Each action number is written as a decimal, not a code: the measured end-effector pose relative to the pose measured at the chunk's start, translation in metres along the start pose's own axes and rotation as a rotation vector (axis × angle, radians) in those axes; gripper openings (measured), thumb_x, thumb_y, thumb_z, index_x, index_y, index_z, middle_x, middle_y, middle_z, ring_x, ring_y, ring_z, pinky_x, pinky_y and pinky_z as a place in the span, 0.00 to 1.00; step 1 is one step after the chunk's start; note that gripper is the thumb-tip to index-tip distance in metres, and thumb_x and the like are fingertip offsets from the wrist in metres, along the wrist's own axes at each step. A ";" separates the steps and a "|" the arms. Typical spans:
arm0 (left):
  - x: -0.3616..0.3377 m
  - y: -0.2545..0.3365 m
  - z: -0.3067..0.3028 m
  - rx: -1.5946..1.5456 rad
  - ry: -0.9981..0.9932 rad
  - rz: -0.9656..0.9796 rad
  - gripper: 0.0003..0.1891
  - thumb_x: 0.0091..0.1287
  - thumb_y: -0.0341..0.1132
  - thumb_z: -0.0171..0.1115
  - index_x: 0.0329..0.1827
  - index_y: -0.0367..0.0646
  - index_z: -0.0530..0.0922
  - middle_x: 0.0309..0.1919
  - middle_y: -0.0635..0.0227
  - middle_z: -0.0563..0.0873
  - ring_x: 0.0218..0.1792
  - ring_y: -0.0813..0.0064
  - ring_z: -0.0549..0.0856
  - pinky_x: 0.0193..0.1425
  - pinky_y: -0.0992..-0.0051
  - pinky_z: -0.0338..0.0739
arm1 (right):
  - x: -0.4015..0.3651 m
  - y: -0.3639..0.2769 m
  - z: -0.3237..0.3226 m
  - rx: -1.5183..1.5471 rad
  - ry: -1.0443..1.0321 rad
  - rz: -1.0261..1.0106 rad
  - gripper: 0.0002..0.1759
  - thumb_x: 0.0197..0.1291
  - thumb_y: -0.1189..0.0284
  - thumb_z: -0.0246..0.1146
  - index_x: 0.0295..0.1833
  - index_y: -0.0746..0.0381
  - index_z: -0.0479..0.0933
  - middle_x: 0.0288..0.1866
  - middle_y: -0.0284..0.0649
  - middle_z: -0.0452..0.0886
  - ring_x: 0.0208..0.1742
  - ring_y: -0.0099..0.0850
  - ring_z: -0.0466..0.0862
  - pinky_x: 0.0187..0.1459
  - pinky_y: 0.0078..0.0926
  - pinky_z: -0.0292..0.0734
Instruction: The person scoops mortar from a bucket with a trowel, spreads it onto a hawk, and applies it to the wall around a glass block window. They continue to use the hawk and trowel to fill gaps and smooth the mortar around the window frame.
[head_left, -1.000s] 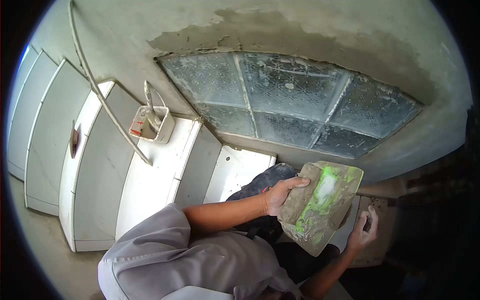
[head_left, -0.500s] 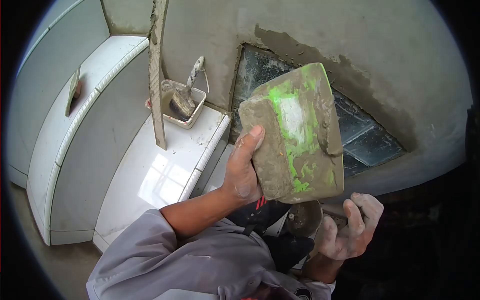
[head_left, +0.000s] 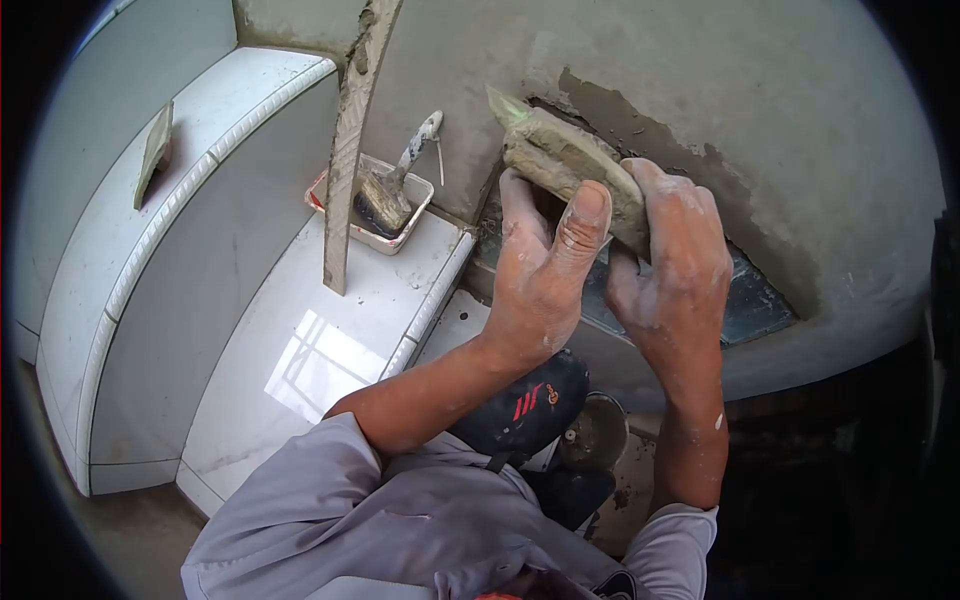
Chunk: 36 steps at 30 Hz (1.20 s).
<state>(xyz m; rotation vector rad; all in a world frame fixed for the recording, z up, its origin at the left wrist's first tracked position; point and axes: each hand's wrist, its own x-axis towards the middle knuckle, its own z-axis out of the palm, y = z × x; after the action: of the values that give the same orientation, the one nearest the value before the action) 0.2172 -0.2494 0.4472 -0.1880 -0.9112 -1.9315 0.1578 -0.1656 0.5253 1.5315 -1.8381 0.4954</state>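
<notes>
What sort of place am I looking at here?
Probably a bathroom or wash area under renovation: white tiled ledges, fresh grey mortar around a glass-block window, and the left hand and right hand holding a mortar-caked float at the wall.

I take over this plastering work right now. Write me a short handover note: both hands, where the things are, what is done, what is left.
Left hand: fingers wrapped on the mortar-caked green float.
Right hand: grips the same float from the right. The float is pressed to the wall at the window's upper edge.
Things: tub with a brush on the white tiled ledge. A wooden straightedge leans beside it. The glass-block window is mostly hidden behind the hands.
Done: a dark wet mortar band lies along the window's top.
Left: the band looks rough and probably needs smoothing.
</notes>
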 end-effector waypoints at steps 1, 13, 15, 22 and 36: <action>0.002 -0.001 -0.001 0.010 -0.038 0.060 0.28 0.83 0.51 0.47 0.74 0.38 0.61 0.66 0.60 0.72 0.69 0.68 0.72 0.73 0.60 0.67 | 0.012 0.010 -0.003 0.026 0.040 -0.010 0.28 0.46 0.82 0.66 0.58 0.65 0.78 0.46 0.47 0.83 0.47 0.45 0.83 0.48 0.39 0.78; 0.000 -0.036 -0.035 0.224 0.116 -0.315 0.23 0.80 0.48 0.55 0.65 0.37 0.72 0.53 0.60 0.81 0.53 0.72 0.82 0.55 0.72 0.77 | 0.103 0.075 0.003 0.228 -0.312 0.111 0.27 0.50 0.70 0.72 0.56 0.70 0.80 0.40 0.43 0.86 0.41 0.29 0.84 0.50 0.30 0.79; 0.001 -0.039 -0.038 0.245 0.121 -0.315 0.22 0.80 0.48 0.55 0.64 0.37 0.72 0.51 0.61 0.82 0.52 0.73 0.82 0.54 0.73 0.77 | 0.108 0.078 0.007 0.225 -0.337 0.086 0.27 0.50 0.70 0.72 0.56 0.71 0.79 0.41 0.44 0.86 0.41 0.30 0.84 0.50 0.31 0.79; 0.001 -0.046 -0.040 0.251 0.100 -0.327 0.21 0.79 0.45 0.57 0.63 0.38 0.73 0.50 0.63 0.82 0.50 0.77 0.83 0.51 0.75 0.77 | 0.107 0.087 0.020 0.101 -0.286 0.097 0.26 0.50 0.71 0.72 0.55 0.71 0.79 0.43 0.45 0.86 0.44 0.32 0.85 0.52 0.32 0.80; 0.017 -0.048 -0.052 0.272 0.159 -0.312 0.21 0.78 0.45 0.57 0.63 0.37 0.73 0.50 0.62 0.82 0.50 0.74 0.82 0.51 0.74 0.77 | 0.098 0.007 -0.018 0.038 -0.094 0.138 0.20 0.45 0.70 0.68 0.44 0.69 0.78 0.32 0.52 0.82 0.34 0.38 0.82 0.41 0.34 0.78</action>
<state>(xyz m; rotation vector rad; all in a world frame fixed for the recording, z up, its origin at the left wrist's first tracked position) 0.1814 -0.2829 0.3940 0.2786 -1.1341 -2.0427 0.1488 -0.2208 0.6079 1.4821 -2.0266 0.5333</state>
